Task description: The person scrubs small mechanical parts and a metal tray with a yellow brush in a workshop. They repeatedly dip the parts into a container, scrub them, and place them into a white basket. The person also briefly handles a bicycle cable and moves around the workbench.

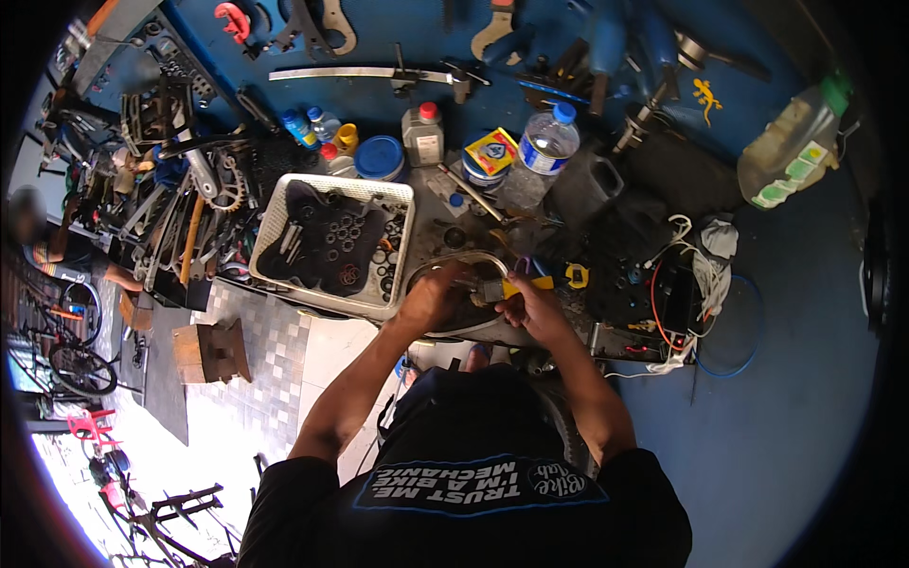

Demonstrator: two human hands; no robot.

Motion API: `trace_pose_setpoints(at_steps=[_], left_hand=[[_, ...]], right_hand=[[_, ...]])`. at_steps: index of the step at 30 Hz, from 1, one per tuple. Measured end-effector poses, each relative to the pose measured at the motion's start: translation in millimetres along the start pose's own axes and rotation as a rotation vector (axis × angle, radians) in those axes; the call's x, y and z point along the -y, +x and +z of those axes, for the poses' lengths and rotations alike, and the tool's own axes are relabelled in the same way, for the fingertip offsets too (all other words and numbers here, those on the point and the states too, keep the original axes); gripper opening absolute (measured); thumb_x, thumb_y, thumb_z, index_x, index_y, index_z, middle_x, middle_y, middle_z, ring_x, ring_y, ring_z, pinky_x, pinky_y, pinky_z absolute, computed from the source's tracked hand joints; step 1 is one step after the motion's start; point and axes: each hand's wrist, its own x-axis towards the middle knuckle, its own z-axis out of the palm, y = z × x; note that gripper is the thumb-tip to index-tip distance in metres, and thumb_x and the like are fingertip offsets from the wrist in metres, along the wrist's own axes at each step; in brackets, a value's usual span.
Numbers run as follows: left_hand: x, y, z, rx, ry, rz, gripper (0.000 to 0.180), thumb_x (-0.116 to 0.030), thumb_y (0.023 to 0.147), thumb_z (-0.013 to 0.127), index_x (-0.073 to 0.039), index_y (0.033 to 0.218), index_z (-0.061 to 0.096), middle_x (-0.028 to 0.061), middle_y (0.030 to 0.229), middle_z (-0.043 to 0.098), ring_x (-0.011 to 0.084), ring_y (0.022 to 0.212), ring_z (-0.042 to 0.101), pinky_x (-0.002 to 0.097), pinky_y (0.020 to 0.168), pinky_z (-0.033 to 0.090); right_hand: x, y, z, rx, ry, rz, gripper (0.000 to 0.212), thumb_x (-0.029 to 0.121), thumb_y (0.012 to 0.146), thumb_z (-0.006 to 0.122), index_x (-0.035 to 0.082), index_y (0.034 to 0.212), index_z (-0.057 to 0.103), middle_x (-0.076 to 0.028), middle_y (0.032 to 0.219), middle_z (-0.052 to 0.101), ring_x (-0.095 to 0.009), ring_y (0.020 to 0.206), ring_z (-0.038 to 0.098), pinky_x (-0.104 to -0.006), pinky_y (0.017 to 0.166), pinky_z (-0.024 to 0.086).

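Note:
Over the front of the workbench, my right hand (pixel 538 308) is closed round a yellow-handled brush (pixel 526 283) with a flat greyish metal band, which points left. Close to its left end, my left hand (pixel 433 300) has its fingers curled; the small thing they hold is too dark and hidden to name. Both hands are above a dark, rounded pan (pixel 488 257) with a pale rim. Just left of them stands a white plastic tray (pixel 322 292) with metal rings, small bearing-like parts and dark cloth inside.
Beyond the hands stand a clear bottle with a blue cap (pixel 543 156), a grey bottle with a red cap (pixel 423 137) and a blue tub (pixel 379 158). A yellow tape measure (pixel 576 275) and tangled white cables (pixel 710 275) lie right. Bike parts (pixel 189 189) pile left.

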Motion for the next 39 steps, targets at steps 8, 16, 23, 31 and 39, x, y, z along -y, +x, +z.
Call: trace_pose_setpoints(at_steps=[8, 16, 23, 31, 39], left_hand=[[-13, -2, -15, -0.065, 0.406, 0.282, 0.034, -0.007, 0.085, 0.073, -0.008, 0.12, 0.069, 0.0156, 0.114, 0.073, 0.0377, 0.107, 0.071, 0.0469, 0.091, 0.06], [-9, -3, -25, 0.06, 0.164, 0.021, 0.039, -0.019, 0.094, 0.076, -0.008, 0.13, 0.067, 0.0213, 0.123, 0.072, 0.0406, 0.119, 0.068, 0.0489, 0.098, 0.056], [2, -12, -26, 0.004, 0.33, -0.019, 0.041, -0.025, 0.093, 0.077, -0.016, 0.133, 0.069, 0.017, 0.129, 0.071, 0.0368, 0.133, 0.06, 0.0485, 0.102, 0.057], [8, -10, -5, 0.049, 0.378, 0.007, 0.051, -0.023, 0.093, 0.072, -0.025, 0.143, 0.066, 0.0111, 0.135, 0.07, 0.0339, 0.132, 0.06, 0.0464, 0.104, 0.058], [2, -15, -8, 0.11, 0.362, 0.068, 0.056, -0.012, 0.088, 0.068, -0.018, 0.144, 0.064, 0.0109, 0.144, 0.063, 0.0348, 0.139, 0.056, 0.0533, 0.124, 0.038]], right_hand=[[8, -6, 17, 0.058, -0.362, -0.205, 0.032, 0.036, 0.104, 0.069, 0.005, 0.112, 0.068, -0.013, 0.081, 0.075, -0.015, 0.057, 0.065, -0.028, 0.051, 0.051], [28, -33, 38, 0.134, -1.261, -1.299, 0.036, 0.009, 0.08, 0.089, 0.011, 0.113, 0.076, -0.012, 0.098, 0.073, -0.033, 0.088, 0.07, -0.0408, 0.077, 0.057], [20, -34, 27, 0.226, -1.461, -1.134, 0.031, 0.005, 0.081, 0.086, 0.006, 0.11, 0.075, -0.013, 0.098, 0.075, -0.034, 0.092, 0.07, -0.0427, 0.082, 0.056], [39, -35, 56, 0.277, -1.355, -1.321, 0.03, 0.004, 0.082, 0.085, 0.005, 0.11, 0.074, -0.014, 0.095, 0.074, -0.034, 0.09, 0.07, -0.0426, 0.078, 0.056], [19, -15, 50, 0.041, -1.053, -0.64, 0.024, 0.03, 0.101, 0.073, 0.007, 0.104, 0.074, -0.009, 0.075, 0.071, -0.021, 0.063, 0.066, -0.0327, 0.061, 0.051]])
